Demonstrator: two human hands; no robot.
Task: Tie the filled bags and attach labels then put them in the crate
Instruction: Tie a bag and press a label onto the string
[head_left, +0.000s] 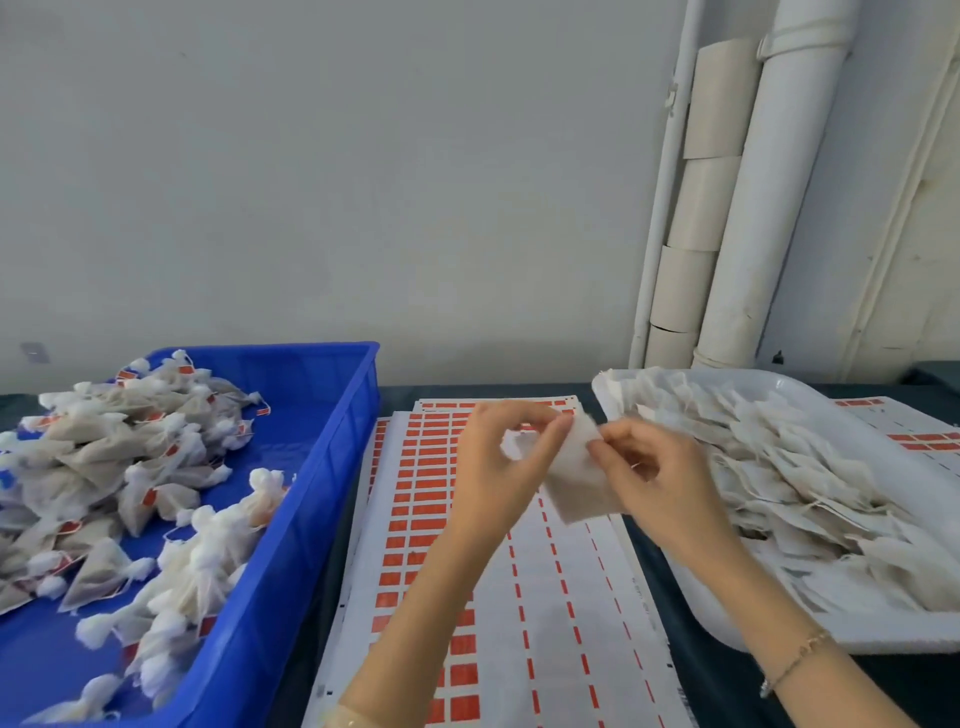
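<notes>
Red unreadable labels (415, 493) beneath left hand (498, 467) and right hand (654, 478), each pinching bag (576, 486)

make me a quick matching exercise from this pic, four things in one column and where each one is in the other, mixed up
Things
1. blue plastic crate
2. white plastic tray
3. white paper sheet of red labels
4. small white mesh bag

Places
a. pinched between the left hand and right hand
b. on the person's right, piled with flat untied bags
c. flat on the dark table, below the hands
d. on the person's left, holding tied, labelled bags

Pairs: 1-d, 2-b, 3-c, 4-a
</notes>
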